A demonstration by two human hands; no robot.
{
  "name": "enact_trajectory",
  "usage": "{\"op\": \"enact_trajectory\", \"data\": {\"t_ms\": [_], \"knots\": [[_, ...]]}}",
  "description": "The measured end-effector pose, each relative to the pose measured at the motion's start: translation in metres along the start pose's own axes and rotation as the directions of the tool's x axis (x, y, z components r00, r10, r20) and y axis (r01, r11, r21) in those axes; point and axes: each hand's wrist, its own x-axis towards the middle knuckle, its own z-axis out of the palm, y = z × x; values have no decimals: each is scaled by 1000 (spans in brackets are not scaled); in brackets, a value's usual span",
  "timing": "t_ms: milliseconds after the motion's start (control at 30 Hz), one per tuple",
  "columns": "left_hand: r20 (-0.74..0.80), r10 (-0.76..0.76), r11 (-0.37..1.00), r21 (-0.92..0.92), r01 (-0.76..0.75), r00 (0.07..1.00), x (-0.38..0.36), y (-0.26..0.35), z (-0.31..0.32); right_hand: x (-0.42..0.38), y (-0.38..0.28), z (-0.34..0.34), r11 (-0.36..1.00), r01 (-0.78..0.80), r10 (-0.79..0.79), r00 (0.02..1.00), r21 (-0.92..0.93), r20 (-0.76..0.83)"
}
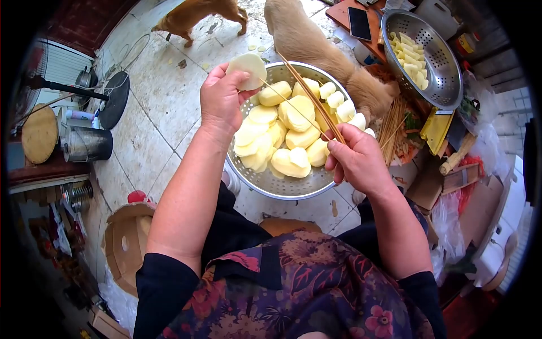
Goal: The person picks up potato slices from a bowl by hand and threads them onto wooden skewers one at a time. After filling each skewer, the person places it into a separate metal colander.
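Fingers (232, 79) of the left hand (221, 101): curled shut on a potato slice (248, 68), thumb under, slice raised above the near-left rim of the bowl (265, 183).

Fingers of the right hand (357, 161): pinched closed around a bundle of skewers (313, 101), gripped at their lower ends.

Skewers: thin, tan, straight. Long axis ran from the right hand up and to the left, across the bowl. One skewer stood apart from the bundle and slanted toward the slice; its tip appeared to meet the slice's lower edge, though contact could not be made out for certain.

Relation: the slice lay up and left of the right hand, at the far end of that single skewer's line. The left hand was the one on the slice; the right hand was well apart from it, on the opposite side of the bowl.

Slice: pale cream, flat, rounded outline, peeled, broad face turned toward the camera.

Bowl: metal, on the tiled floor between the person's knees, filled with peeled potato pieces (293, 135), yellow-white, mixed halves and slabs.

Nearby: a colander (446, 68) with cut potato strips at upper right; loose skewers beside it; a tan dog (316, 45) just beyond the bowl, another (197, 14) farther off.
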Motion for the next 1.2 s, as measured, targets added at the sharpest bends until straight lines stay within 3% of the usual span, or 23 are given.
{"op": "enact_trajectory", "data": {"t_ms": [100, 167, 400, 467, 600, 700, 1000, 1200], "knots": [[14, 19, 996, 90, -20, 1000, -3, -1, 0, 0, -1, 1, 1000, -3, 3, 1000, 25, -2], [38, -46, 999, -8, 46, 998, -6, -3, 1, 2, 0, 2, 999, 1, -1, 1000, 54, 4], [-43, -93, 995, -44, 91, 995, -8, -4, 4, -2, -1, 5, 998, 3, -5, 999, 63, 37], [37, -137, 984, -106, 140, 990, -5, -5, 1, -3, -2, 5, 998, -5, 2, 999, 66, 39], [30, -137, 980, -139, 140, 990, -8, 0, 5, -3, 0, 5, 994, -12, 6, 998, 110, 55], [66, -136, 987, -77, 141, 989, -8, 1, 6, -2, 3, 6, 991, 0, -9, 998, 137, 68], [251, -344, 937, 146, 316, 905, -32, -10, 25, 10, 10, 12, 967, 61, -66, 998, 249, 12], [136, -191, 981, 3, 192, 972, -19, -4, 13, 7, 8, 9, 977, 41, -43, 999, 208, 7]]}}
